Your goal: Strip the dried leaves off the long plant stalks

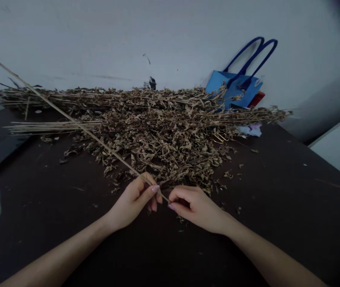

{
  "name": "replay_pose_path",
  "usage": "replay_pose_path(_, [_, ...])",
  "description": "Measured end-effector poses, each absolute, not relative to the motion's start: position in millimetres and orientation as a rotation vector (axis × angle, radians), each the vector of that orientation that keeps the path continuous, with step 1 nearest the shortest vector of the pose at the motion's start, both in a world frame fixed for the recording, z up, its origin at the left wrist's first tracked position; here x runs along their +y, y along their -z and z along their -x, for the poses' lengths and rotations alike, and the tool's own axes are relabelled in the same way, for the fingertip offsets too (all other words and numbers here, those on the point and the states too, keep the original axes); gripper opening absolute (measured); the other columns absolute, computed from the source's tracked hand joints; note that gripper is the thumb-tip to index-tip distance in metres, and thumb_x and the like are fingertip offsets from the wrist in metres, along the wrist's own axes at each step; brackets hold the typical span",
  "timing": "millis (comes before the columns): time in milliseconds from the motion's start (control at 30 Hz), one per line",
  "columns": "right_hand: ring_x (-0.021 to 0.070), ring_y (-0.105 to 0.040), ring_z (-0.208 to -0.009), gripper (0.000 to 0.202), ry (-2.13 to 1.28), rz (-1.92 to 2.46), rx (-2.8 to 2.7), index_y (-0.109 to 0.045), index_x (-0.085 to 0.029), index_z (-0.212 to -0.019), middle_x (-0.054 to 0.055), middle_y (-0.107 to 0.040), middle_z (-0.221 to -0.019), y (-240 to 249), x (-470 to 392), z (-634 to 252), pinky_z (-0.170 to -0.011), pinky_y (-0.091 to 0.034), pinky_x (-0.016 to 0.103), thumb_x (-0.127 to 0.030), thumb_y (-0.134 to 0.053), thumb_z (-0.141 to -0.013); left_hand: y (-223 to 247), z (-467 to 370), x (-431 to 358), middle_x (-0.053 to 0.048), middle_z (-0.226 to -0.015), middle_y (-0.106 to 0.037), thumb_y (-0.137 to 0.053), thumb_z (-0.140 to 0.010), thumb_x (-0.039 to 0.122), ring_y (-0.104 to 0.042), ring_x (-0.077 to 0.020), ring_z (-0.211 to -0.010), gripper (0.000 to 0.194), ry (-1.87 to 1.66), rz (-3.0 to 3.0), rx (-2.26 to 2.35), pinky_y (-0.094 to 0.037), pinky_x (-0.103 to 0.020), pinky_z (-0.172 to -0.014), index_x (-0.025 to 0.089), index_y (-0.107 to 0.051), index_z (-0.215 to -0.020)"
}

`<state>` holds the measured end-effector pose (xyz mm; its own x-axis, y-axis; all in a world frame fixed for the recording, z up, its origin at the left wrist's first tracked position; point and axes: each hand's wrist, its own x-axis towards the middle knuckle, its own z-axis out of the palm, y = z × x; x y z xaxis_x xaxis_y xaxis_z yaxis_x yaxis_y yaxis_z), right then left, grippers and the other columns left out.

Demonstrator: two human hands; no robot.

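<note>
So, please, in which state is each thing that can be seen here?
Long thin tan stalk, leafless, slanting
Left hand, closed on the stalk
Right hand, fingertips pinched at the stalk's end
Heap of dried brown leaves, loose, crumpled
Light-blue bag with dark-blue handles, handles raised
Dark table, littered with leaf bits

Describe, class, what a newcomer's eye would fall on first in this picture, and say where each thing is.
Probably the long, thin, pale stalk, slanting from the upper left down to the bare left hand and right hand at lower centre. Next, perhaps, the bright blue bag with dark blue handles, at upper right against the pale wall. Between them spreads a brown heap of dried, crumpled leaves and stems across the dark table.
</note>
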<state>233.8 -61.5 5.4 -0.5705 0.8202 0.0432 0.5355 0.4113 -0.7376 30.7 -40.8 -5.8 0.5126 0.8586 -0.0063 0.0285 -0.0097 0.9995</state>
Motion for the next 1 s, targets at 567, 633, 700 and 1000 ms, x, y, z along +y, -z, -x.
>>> replay_pose_path(567, [0.0090, -0.050, -0.065, 0.015, -1.125, 1.110, -2.263, -0.059, -0.017, -0.086, -0.001, -0.058, -0.075, -1.9, -54.7, -239.3, -0.061, -0.037, 0.021, -0.026, -0.048, -0.090, 8.0, -28.9, -39.8, -0.001, -0.069, -0.061, -0.048, -0.090, 0.035, -0.056, -0.0103, -0.053, 0.023, -0.873, -1.341, 0.900, -0.048, -0.022, -0.050, 0.014, -0.050, -0.097])
replay_pose_path(633, [0.0090, -0.050, -0.064, 0.015, -1.129, 1.124, -2.269, -0.059, -0.017, -0.085, -0.001, -0.057, -0.074, -2.4, -53.9, -240.0, -0.060, -0.037, 0.021, -0.026, -0.048, -0.090, 8.0, -29.3, -38.9, -0.002, -0.069, -0.062, -0.045, -0.091, 0.037, -0.057, -0.0105, -0.053, 0.024, -0.910, -1.303, 0.919, -0.047, -0.022, -0.050, 0.014, -0.050, -0.097])
replay_pose_path(700, [0.0092, -0.050, -0.065, 0.013, -1.133, 1.120, -2.293, -0.059, -0.017, -0.085, -0.001, -0.057, -0.074, -4.0, -53.4, -240.4, -0.061, -0.037, 0.021, -0.024, -0.048, -0.089, 8.7, -29.6, -38.4, -0.002, -0.068, -0.063, -0.041, -0.092, 0.038, -0.057, -0.0104, -0.052, 0.026, -0.925, -1.275, 0.924, -0.047, -0.022, -0.049, 0.014, -0.050, -0.094])
replay_pose_path(1000, [0.0084, -0.048, -0.061, 0.014, -1.190, 1.143, -2.246, -0.058, -0.018, -0.087, -0.002, -0.057, -0.073, -4.4, -56.2, -237.2, -0.057, -0.036, 0.020, -0.032, -0.054, -0.087, 12.5, -33.0, -44.0, -0.003, -0.068, -0.062, -0.041, -0.092, 0.038, -0.057, -0.0105, -0.051, 0.027, -0.867, -1.326, 0.869, -0.048, -0.024, -0.049, 0.013, -0.051, -0.087])
